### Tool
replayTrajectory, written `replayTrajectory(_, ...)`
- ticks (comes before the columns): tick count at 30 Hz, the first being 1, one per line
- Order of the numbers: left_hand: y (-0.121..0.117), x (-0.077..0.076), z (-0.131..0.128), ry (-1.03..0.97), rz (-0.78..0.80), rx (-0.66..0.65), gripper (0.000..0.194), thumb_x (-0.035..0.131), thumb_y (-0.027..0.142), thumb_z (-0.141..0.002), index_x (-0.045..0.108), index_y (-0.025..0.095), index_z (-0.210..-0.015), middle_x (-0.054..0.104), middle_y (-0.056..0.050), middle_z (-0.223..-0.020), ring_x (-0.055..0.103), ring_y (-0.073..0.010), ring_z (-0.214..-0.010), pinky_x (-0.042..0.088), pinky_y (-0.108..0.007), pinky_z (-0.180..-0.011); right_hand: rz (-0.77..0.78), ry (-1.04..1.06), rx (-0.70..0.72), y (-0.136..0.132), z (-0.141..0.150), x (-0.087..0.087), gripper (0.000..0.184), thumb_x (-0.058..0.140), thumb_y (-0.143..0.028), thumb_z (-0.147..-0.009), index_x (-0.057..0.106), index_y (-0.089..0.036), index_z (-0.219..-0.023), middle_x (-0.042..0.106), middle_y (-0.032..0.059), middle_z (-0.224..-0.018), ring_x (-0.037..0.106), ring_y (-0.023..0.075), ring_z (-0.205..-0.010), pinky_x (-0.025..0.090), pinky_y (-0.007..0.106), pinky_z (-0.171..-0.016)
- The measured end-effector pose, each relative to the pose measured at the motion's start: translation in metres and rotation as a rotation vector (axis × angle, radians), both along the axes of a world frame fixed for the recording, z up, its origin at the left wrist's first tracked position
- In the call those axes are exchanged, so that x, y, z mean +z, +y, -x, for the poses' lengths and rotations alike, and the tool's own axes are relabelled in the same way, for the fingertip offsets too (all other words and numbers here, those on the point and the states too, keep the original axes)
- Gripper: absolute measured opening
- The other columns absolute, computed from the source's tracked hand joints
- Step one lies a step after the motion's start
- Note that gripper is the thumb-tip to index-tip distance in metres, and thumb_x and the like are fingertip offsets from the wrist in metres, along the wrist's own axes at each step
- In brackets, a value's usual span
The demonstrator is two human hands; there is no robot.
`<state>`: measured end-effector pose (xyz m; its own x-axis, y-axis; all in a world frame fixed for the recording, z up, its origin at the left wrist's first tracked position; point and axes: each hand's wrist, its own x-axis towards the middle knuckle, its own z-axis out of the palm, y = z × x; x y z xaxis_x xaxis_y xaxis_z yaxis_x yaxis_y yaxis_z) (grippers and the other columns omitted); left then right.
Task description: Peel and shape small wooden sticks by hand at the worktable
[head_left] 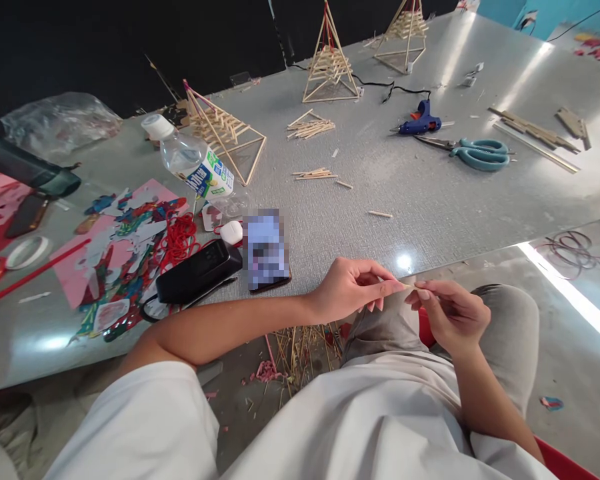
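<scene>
My left hand (353, 288) and my right hand (447, 313) meet in front of me at the near edge of the grey table (420, 193), above my lap. Both pinch the ends of one thin wooden stick (410, 285) held between their fingertips. Loose sticks lie in small piles on the table, one near the middle (316, 175) and one farther back (310, 127). Three stick pyramids stand there: one tilted beside a water bottle (227, 133), two upright at the back (329, 63) (404, 33).
A blue glue gun (420, 121) and teal scissors (477, 153) lie at right. A phone (265, 250), a black case (197, 272), a water bottle (193, 163) and coloured paper scraps (120, 247) sit at left. Stick scraps (300, 347) litter the floor.
</scene>
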<state>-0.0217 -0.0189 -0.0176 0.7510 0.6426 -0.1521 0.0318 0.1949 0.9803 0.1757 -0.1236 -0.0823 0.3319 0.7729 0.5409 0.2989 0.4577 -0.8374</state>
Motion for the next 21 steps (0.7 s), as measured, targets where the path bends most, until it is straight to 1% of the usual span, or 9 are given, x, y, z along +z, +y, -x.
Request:
replayTrajectory(3, -0.0006, 0.0012, -0.0006, 0.025, 0.001, 0.019, 0.053, 0.091, 0.062, -0.085, 0.076, 0.012, -0.091, 0.067, 0.001, -0.062, 0.055, -0.0060, -0.048, 0.042, -0.020, -0.046, 0.007, -0.004, 0.003, -0.0005, -0.0019, -0.0023, 0.009, 0.081, -0.021, -0.099, 0.085, -0.025, -0.106, 0.083, 0.0012, -0.074, 0.075, 0.0175, -0.054, 0.064, 0.027, -0.047)
replayTrajectory(6, -0.0009, 0.0010, -0.0004, 0.049, -0.006, 0.016, 0.056, 0.090, 0.065, -0.085, 0.076, 0.012, -0.091, 0.067, 0.001, -0.062, 0.054, -0.0059, -0.047, 0.042, -0.019, -0.044, 0.031, -0.018, -0.009, -0.0014, -0.0036, -0.0046, 0.007, 0.082, -0.023, -0.099, 0.085, -0.025, -0.105, 0.083, 0.0020, -0.074, 0.076, 0.0181, -0.055, 0.064, 0.028, -0.047)
replayTrajectory(13, -0.0011, -0.0003, -0.0001, 0.050, 0.019, 0.040, 0.053, 0.094, 0.060, -0.081, 0.073, 0.013, -0.088, 0.066, 0.002, -0.060, 0.053, -0.0054, -0.044, 0.040, -0.018, -0.042, 0.020, -0.030, 0.001, -0.0005, -0.0029, -0.0033, 0.010, 0.080, -0.020, -0.100, 0.085, -0.025, -0.108, 0.083, 0.0013, -0.074, 0.077, 0.0171, -0.057, 0.064, 0.026, -0.048)
replayTrajectory(16, -0.0006, 0.0010, -0.0004, 0.053, 0.016, 0.036, 0.053, 0.092, 0.061, -0.084, 0.076, 0.012, -0.093, 0.068, 0.001, -0.063, 0.054, -0.0058, -0.045, 0.042, -0.019, -0.043, 0.024, -0.041, -0.007, -0.0005, -0.0022, -0.0015, 0.007, 0.080, -0.023, -0.101, 0.084, -0.024, -0.106, 0.083, 0.0020, -0.073, 0.076, 0.0173, -0.055, 0.064, 0.027, -0.047)
replayTrajectory(21, -0.0006, 0.0021, 0.0001, 0.057, -0.028, -0.038, 0.050, 0.082, 0.060, -0.094, 0.081, 0.011, -0.105, 0.071, -0.001, -0.068, 0.055, -0.0067, -0.051, 0.045, -0.020, -0.047, 0.037, -0.058, -0.023, -0.0013, -0.0027, -0.0009, 0.006, 0.080, -0.026, -0.101, 0.084, -0.024, -0.104, 0.083, 0.0019, -0.072, 0.075, 0.0172, -0.053, 0.063, 0.027, -0.047)
